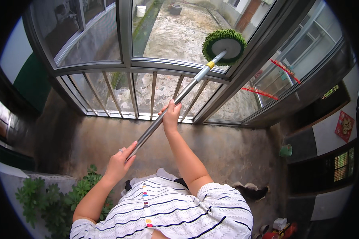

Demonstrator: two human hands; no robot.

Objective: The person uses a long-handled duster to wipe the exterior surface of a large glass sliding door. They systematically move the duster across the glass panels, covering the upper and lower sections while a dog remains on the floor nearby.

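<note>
Both my hands hold a long-handled mop (155,124) with a silver telescopic pole, a yellow collar and a round head fringed in green chenille. My left hand (119,162), wearing a ring, is closed around the pole's lower end. Farther up, my right hand (172,114) grips the middle of the pole. The pole slants away to the upper right. Its mop head (226,44) is against or just in front of the lower right corner of a large window pane (175,36); whether they touch I cannot tell.
A grey metal frame (126,36) with vertical bars (153,93) below stands ahead. Red tinsel strips (260,94) hang at the right panes. Leafy plants (48,195) are at lower left. A green bucket (285,150) and a dark furry shape (253,192) lie on the right-hand floor.
</note>
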